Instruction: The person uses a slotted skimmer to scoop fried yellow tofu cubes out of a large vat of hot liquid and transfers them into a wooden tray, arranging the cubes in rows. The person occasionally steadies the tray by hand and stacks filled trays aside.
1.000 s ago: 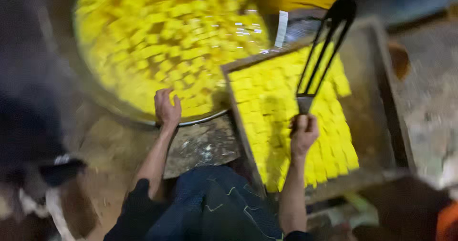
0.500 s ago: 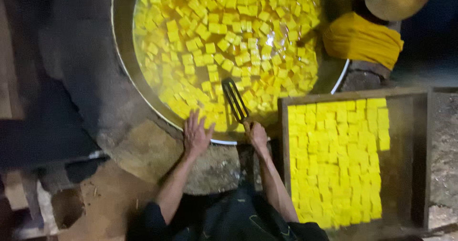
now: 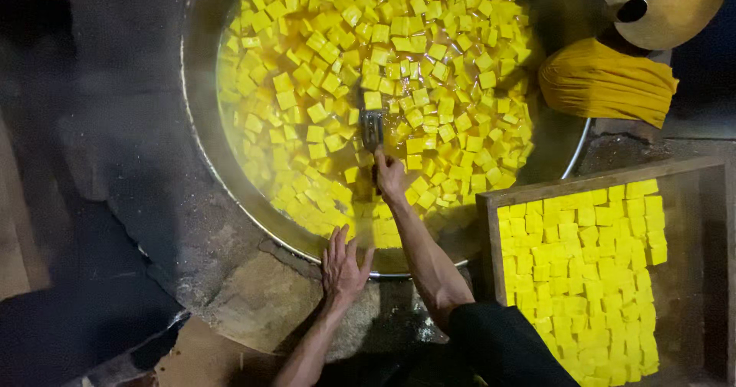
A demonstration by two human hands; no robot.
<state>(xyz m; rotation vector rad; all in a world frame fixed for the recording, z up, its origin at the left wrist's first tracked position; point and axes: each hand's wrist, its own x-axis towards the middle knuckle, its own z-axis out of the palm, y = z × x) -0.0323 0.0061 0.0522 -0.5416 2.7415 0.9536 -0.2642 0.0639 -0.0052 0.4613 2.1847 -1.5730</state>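
Yellow cubes float in yellow liquid, filling the big round metal pan. Out over the middle of the pan, the right hand is closed in a fist around the handle of a metal tool, whose head dips among the cubes. The left hand rests flat on the pan's near rim, fingers spread. Just right of the pan, a wooden tray holds more yellow cubes packed in rows. A folded yellow cloth lies at the pan's far right edge.
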